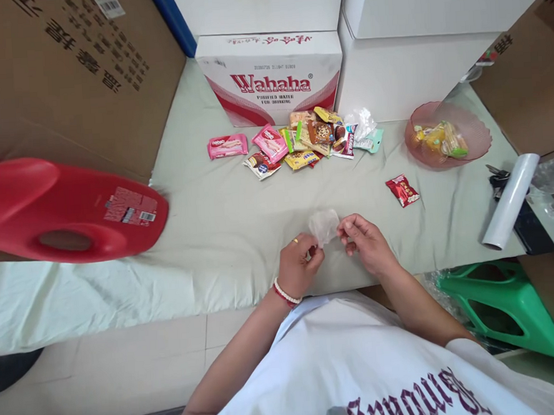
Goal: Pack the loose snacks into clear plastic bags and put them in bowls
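A small, see-through plastic bag (324,226) is stretched between my hands just above the cloth-covered surface. My left hand (301,263), with a ring and a beaded bracelet at the wrist, pinches the bag's lower left corner. At the bag's right edge, my right hand (364,242) has its thumb and forefinger closed on the film. A red wrapped snack (402,191) lies to the right of my right hand. Beyond both hands is a pile of packaged snacks (317,138), with pink wafer packets (227,146) at its left side.
A Wahaha water carton (274,82) stands behind the pile, beside white boxes (400,68). A pink translucent bowl (481,133) with snacks is at the right, near a white roll (511,202). A red jug (86,241) lies at the left. A green stool (537,317) stands below.
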Demonstrator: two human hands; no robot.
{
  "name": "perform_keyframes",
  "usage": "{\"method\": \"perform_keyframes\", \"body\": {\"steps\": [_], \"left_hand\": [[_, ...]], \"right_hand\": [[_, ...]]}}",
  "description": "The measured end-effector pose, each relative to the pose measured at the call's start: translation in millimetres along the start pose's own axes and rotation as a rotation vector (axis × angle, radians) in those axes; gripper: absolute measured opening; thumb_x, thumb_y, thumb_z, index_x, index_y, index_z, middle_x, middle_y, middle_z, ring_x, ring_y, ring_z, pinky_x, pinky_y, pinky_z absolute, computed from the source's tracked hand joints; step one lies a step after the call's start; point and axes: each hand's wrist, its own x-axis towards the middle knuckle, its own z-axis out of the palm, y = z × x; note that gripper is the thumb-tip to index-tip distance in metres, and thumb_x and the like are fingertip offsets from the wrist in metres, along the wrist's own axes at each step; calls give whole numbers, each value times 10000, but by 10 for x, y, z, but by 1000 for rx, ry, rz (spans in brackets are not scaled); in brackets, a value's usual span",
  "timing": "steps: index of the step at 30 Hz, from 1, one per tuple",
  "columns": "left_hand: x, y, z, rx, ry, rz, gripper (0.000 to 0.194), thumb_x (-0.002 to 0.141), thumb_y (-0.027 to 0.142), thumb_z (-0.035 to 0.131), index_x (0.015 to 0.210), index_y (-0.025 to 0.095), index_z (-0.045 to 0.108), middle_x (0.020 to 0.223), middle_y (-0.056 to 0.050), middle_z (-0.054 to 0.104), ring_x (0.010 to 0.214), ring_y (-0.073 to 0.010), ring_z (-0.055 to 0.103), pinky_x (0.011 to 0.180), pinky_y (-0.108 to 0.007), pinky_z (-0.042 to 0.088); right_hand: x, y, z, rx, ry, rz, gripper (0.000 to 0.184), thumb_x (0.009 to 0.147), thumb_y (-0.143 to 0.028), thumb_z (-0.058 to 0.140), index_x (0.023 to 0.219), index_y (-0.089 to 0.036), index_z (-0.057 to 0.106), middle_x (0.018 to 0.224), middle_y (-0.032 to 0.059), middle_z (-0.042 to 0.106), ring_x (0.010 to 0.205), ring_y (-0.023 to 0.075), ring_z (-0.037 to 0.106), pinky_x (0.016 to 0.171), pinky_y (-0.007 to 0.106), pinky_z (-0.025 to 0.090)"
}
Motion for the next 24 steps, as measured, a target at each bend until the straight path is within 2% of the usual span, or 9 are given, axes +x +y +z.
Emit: {"method": "perform_keyframes", "body": {"steps": [2,5,8,12,14,16,19,24], "left_hand": [[-15,5,40,130,-29,135,144,840,129,543,733,207,602,733,-6,614,653,-126,527,645,-252,394],[-31,17,77,165,-74,177,148,855,156,557,735,217,618,752,-29,643,679,-152,560,666,-274,411],[-35,17,57,-44,-97,18,101,879,248,596,833,221,681,757,-34,658,685,-163,583,683,-289,440],[25,10,23,-464,-73,-340,433,960,572,495,916,197,706,708,-24,630,608,-154,559,554,-280,411],[78,11,34,-557,-61,-420,464,881,645,612,881,188,695,675,5,598,574,-126,510,534,-262,389],[127,9,56,-634,-26,-467,442,770,614,763,830,186,672,649,37,566,556,-95,464,536,-240,380],[169,-14,70,-784,86,-562,443,700,575,830,796,187,638,651,51,568,546,-76,456,517,-216,369],[182,-93,-3,-866,195,-596,455,653,540,871,798,183,630,684,44,607,585,-75,487,529,-199,375]], "right_hand": [[-14,-36,44,-62,-51,-10,357,850,-572,726,940,-234,653,878,8,617,706,136,526,499,227,423],[1,-34,106,-143,-74,-44,321,835,-526,754,886,-223,660,728,-30,552,600,112,471,505,234,398],[27,6,118,-145,-37,-63,300,848,-512,735,839,-224,650,678,-42,530,555,104,449,535,252,389],[12,37,105,-184,-80,-102,294,857,-526,719,866,-237,663,692,-30,540,589,128,482,574,271,416],[-17,40,102,-216,-118,-133,290,862,-528,716,880,-241,672,711,-21,555,611,137,510,597,279,439],[-53,53,83,-221,-109,-178,275,871,-518,714,888,-246,674,782,-5,596,665,148,556,649,293,475],[-107,108,-10,-182,-2,-218,234,887,-484,715,914,-255,674,894,10,650,751,156,589,743,306,499],[-191,215,-283,71,216,-114,275,819,-474,779,865,-243,637,794,-19,608,693,137,529,645,258,446]]}}
